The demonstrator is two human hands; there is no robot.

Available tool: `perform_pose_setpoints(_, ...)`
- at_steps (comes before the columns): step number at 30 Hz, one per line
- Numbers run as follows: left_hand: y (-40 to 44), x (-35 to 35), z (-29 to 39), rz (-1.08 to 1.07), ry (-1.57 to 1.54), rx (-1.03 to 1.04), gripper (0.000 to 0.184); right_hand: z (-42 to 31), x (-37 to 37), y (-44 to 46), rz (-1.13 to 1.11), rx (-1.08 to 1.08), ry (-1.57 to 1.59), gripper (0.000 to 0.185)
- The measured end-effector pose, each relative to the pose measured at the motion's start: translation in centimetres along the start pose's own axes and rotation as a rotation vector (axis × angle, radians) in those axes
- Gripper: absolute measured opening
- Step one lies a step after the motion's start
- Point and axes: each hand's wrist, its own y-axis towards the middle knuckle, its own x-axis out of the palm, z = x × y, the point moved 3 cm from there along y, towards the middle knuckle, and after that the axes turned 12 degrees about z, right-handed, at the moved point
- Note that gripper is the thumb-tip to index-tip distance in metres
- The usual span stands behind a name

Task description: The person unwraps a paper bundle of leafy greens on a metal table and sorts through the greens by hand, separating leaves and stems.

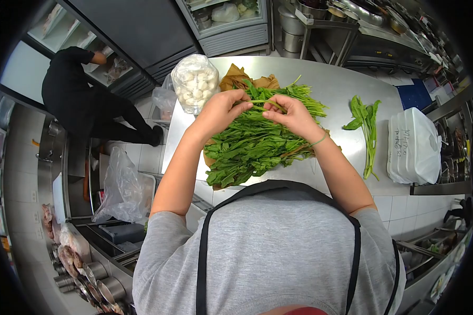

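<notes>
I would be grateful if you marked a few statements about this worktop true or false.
1. The left hand and right hand both hold a stem. True.
2. The green band is on the left wrist. False: the band is on the right wrist.
3. A small bunch lies apart from the large pile. True.
4. The white boxes touch the clear bag. False: the boxes and bag are at opposite ends.

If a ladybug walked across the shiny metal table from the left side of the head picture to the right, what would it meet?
A see-through bag of round white things, then the big pile of leafy greens, then a little bunch of greens, then white boxes in plastic.
</notes>
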Motion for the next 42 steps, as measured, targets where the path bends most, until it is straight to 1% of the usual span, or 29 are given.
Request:
perform_pose_setpoints(3,0.2,0.0,0.2,0.012,0.051,0.001,0.022,-0.5,-0.2,-0.3,0.027,0.005,0.006,0.019)
perform_pose_setpoints(5,0.2,0.0,0.5,-0.012,0.118,0.044,0.022,-0.2,-0.6,-0.2,0.057,-0.172,-0.204,0.018)
perform_pose_setpoints(6,0.2,0.1,0.3,-0.011,0.118,0.044,0.022,-0.5,-0.6,-0.2,0.056,-0.173,-0.205,0.018)
perform_pose_setpoints(8,0.1,0.6,0.0,0.002,0.122,0.101,0.017,-1.6,-0.6,-0.5,0.13,-0.344,-0.552,0.012)
perform_pose_setpoints(9,0.1,0.8,0.2,0.003,0.122,0.102,0.017,-1.6,-0.4,-0.4,0.131,-0.346,-0.553,0.012)
perform_pose_setpoints(11,-0.1,1.1,0.5,0.05,0.019,0.016,0.018,-1.4,-0.4,-0.5,0.33,-0.44,-0.3,0.011)
perform_pose_setpoints(12,-0.1,1.3,0.6,0.051,0.02,0.016,0.018,-1.1,-0.3,-0.3,0.329,-0.441,-0.3,0.011)
perform_pose_setpoints(14,-0.2,1.6,0.6,0.076,-0.021,-0.008,0.018,0.4,-0.3,0.1,0.319,-0.156,0.098,0.009)
perform_pose_setpoints(18,0.0,1.4,1.0,0.096,0.039,0.016,0.021,1.9,-0.9,0.2,0.349,-0.114,0.105,0.008)
perform_pose_setpoints(20,0.0,1.3,0.8,0.116,0.106,0.104,0.02,1.9,-1.4,0.0,0.382,-0.181,-0.079,0.01)
perform_pose_setpoints(21,0.1,1.0,0.8,0.117,0.107,0.107,0.02,2.0,-1.8,0.0,0.383,-0.184,-0.079,0.01)
perform_pose_setpoints(23,0.1,0.2,0.5,0.13,0.228,0.095,0.019,2.3,-2.5,-0.2,0.317,-0.158,-0.342,0.012)
perform_pose_setpoints(24,0.2,-0.1,0.4,0.131,0.227,0.094,0.019,1.9,-2.8,-0.4,0.218,-0.051,-0.4,0.017)
perform_pose_setpoints(25,0.2,-0.3,0.3,0.117,0.246,0.117,0.019,1.6,-2.7,-0.6,0.216,-0.051,-0.4,0.017)
perform_pose_setpoints(26,0.2,-0.4,0.3,0.101,0.265,0.14,0.019,0.5,-2.3,-0.9,0.345,-0.32,-0.589,0.017)
perform_pose_setpoints(28,0.2,-0.4,0.6,0.08,0.281,0.157,0.018,-2.1,-1.2,-1.4,0.476,-0.589,-0.772,0.018)
perform_pose_setpoints(30,0.3,-0.2,1.0,0.054,0.295,0.176,0.018,-4.8,-0.3,-1.6,0.416,-0.697,-0.782,0.018)
perform_pose_setpoints(31,0.3,-0.2,1.4,0.055,0.291,0.197,0.018,-4.8,-0.4,-1.4,0.418,-0.695,-0.782,0.018)
perform_pose_setpoints(33,0.4,-0.3,1.6,0.056,0.291,0.216,0.017,-4.5,0.0,-0.9,0.231,-0.683,-0.802,0.015)
perform_pose_setpoints(35,0.3,-0.2,1.7,0.052,0.314,0.267,0.018,-4.4,0.2,-0.8,0.219,-0.708,-0.798,0.013)
perform_pose_setpoints(37,0.2,0.0,1.9,0.07,0.291,0.273,0.017,-4.3,0.4,-0.6,0.204,-0.734,-0.794,0.012)
perform_pose_setpoints(39,0.1,0.6,2.2,0.083,0.265,0.278,0.017,-4.2,0.3,-0.4,0.319,-0.709,-0.721,0.009)
perform_pose_setpoints(40,0.2,0.9,2.5,0.142,0.235,0.273,0.016,-4.0,0.3,-0.3,0.32,-0.707,-0.721,0.009)
perform_pose_setpoints(41,0.2,1.0,2.7,0.201,0.203,0.267,0.016,-3.7,-0.1,0.0,0.413,-0.619,-0.494,0.008)
perform_pose_setpoints(42,0.2,1.1,2.6,0.2,0.201,0.266,0.016,-3.3,-0.6,0.3,0.499,-0.527,-0.266,0.008)
